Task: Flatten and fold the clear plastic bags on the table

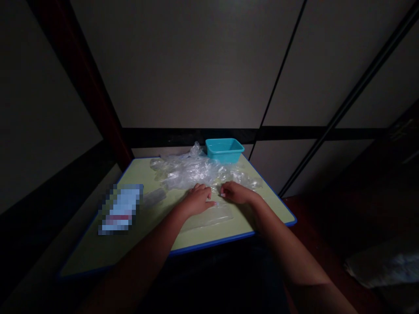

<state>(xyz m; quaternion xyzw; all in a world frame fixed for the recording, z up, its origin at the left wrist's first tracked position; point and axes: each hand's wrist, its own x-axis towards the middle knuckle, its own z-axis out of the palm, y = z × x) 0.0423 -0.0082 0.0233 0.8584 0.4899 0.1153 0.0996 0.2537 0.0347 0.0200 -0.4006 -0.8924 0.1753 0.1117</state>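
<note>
Head view, dim room, watched from my remote seat: dark red post (81, 83); blurred packet (122, 207) on a pale-yellow, blue-edged table (139, 170); heap of clear plastic (186, 172), far half; left hand (196, 200), partly open, thumb extended, grip I cannot tell; flat clear bag (212, 216) beneath it; turquoise basin (224, 152), behind; right hand (237, 193), fingers curled, contents I cannot tell; pale panels (310, 78); red floor (317, 235).

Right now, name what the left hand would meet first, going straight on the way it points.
Probably the crumpled clear plastic just beyond the left hand; whether they already touch is unclear.
</note>
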